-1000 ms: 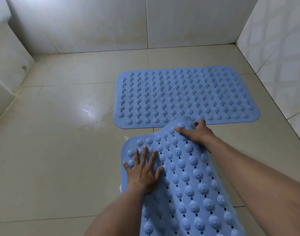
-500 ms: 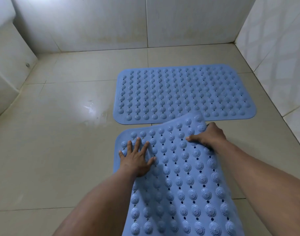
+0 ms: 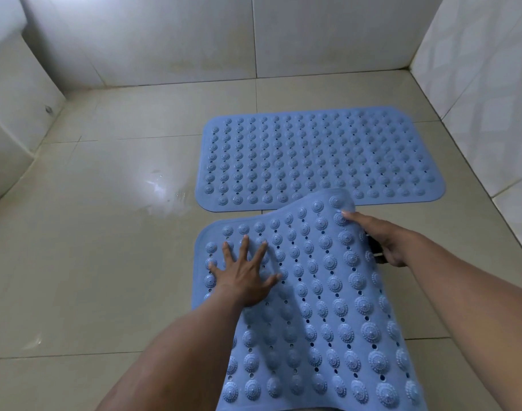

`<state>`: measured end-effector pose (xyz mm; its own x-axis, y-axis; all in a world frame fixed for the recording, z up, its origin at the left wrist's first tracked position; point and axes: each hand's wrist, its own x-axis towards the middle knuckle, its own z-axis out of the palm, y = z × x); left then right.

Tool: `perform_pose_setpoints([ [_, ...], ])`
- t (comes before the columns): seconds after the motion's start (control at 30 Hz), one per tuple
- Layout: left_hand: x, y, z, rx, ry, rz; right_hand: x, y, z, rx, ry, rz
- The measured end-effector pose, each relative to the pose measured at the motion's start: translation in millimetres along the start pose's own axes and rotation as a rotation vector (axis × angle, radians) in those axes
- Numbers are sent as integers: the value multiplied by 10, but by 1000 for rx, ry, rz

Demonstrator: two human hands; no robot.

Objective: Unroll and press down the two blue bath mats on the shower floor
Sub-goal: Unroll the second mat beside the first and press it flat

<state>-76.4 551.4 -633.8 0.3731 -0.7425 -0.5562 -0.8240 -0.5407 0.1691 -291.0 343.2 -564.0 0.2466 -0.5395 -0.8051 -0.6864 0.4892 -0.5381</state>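
Second mat (image 3: 328,292) half laid beside the far mat (image 3: 319,155): left hand (image 3: 244,277) splayed flat pressing, right hand (image 3: 381,241) gripping the raised corner; next, lower and press it.

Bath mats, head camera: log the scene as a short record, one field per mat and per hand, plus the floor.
far mat: flat on the floor, lying crosswise, no hand on it
near mat: mostly down, far right corner lifted and curled
left hand: fingers spread, pressing flat on the near mat's far left part
right hand: grips the near mat's raised right edge
floor: beige tiles, wet sheen left of the far mat
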Motion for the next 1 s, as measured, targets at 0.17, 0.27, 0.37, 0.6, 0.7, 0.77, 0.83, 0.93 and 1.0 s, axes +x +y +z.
perform_pose_setpoints([
  [0.17, 58, -108, -87, 74, -69, 14, 7, 51, -63, 14, 55, -60],
  [0.27, 83, -200, -166, 75, -83, -7, 9, 83, -111, 46, 154, -143],
  [0.37, 63, -96, -149, 50, -56, -32, -8, 101, -146, 49, 119, -141],
  [0.6, 13, 390, 43, -37, 47, 77, -111, 89, -244, 69, -68, -84],
  [0.7, 73, 517, 10, -28, 15, 105, -148, 84, -289, 96, -47, -78],
  [0.77, 127, 585, -22, 1, -4, 111, -132, 115, -355, 108, 40, -75],
  [0.83, 169, 651, -40, 22, -38, 102, -127, 139, -435, 93, 163, -72],
  [0.93, 196, 742, -44, -2, -79, 77, -178, 159, -530, 57, 312, -118],
  [1.0, 202, 768, -39, -5, -88, 66, -158, 227, -613, 41, 365, -121],
])
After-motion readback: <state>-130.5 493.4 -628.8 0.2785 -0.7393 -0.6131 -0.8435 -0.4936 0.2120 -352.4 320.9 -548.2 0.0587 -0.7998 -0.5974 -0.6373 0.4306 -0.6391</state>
